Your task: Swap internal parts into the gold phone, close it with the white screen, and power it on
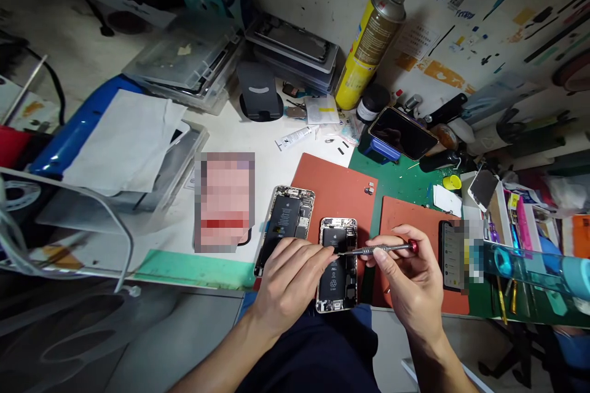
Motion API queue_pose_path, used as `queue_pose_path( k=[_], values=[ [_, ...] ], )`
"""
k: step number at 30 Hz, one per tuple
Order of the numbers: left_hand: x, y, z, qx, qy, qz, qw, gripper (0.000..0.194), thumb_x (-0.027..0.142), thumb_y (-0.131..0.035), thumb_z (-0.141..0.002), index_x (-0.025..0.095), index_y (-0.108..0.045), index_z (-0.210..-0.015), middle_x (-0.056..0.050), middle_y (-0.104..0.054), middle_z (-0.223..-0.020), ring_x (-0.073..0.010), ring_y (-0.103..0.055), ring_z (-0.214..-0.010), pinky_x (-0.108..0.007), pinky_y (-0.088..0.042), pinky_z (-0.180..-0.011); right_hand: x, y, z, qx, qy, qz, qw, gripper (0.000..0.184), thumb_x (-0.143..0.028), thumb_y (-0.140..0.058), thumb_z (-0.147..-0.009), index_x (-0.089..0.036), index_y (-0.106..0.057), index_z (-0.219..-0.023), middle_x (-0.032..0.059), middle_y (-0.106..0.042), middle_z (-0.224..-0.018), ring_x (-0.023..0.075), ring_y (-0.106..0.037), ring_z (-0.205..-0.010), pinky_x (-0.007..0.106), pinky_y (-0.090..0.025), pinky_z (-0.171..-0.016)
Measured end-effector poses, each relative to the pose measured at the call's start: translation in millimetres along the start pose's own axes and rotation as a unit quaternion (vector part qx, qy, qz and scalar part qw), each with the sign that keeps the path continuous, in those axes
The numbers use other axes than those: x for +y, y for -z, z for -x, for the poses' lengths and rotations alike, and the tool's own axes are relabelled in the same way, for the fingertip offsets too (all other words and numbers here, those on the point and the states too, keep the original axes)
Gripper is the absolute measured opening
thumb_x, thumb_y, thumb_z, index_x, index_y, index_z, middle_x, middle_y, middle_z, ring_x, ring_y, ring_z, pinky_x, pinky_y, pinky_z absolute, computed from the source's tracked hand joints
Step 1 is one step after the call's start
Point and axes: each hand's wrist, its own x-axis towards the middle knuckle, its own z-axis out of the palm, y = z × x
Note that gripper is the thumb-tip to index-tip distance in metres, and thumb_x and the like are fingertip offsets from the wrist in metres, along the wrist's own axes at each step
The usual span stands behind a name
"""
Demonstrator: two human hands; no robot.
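Note:
My right hand (415, 288) is closed around a thin metal screwdriver (382, 250) with a red cap at its end. The shaft lies nearly level and points left, above an opened phone (338, 295) whose black battery and inner parts are exposed. Close to the screwdriver's tip, the fingers of my left hand (288, 276) are pinched together; whatever they hold is too small to make out. A second, larger opened phone (283, 215) lies just behind and left of my left hand, partly covered by it.
Two reddish-brown mats (329, 178) lie on the bench. A phone with a lit screen (452, 252) is on the right one. Behind stand a yellow spray can (364, 49), a black phone stand (260, 92) and a propped phone (403, 133). Tools crowd the right; plastic boxes (184, 55) sit back left.

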Motion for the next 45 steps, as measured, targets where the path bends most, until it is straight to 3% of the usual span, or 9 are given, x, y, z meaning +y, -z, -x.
queue_pose_path(
  k=[26, 45],
  values=[
    [-1.5, 0.8, 2.4, -0.012, -0.006, 0.018, 1.0, 0.034, -0.008, -0.074, -0.088, 0.008, -0.071, -0.118, -0.01, -0.08, -0.098, -0.0218, -0.073, -0.088, -0.04, -0.056, -0.078, -1.9, -0.8, 0.7, -0.002, 0.027, 0.027, 0.999, 0.03, -0.021, -0.078, -0.1, -0.027, -0.062, -0.125, 0.0057, -0.083, -0.107, 0.0196, -0.081, -0.085, 0.033, -0.068, -0.078],
    [-1.5, -0.2, 0.7, -0.012, 0.008, 0.032, 0.999, 0.034, -0.007, -0.076, -0.088, 0.008, -0.071, -0.118, -0.008, -0.079, -0.096, -0.0198, -0.07, -0.086, -0.038, -0.053, -0.076, 0.7, 0.4, -4.4, -0.018, -0.011, 0.002, 1.0, 0.03, -0.024, -0.079, -0.1, -0.028, -0.06, -0.124, 0.0031, -0.081, -0.104, 0.0159, -0.077, -0.078, 0.03, -0.066, -0.076]
  ],
)
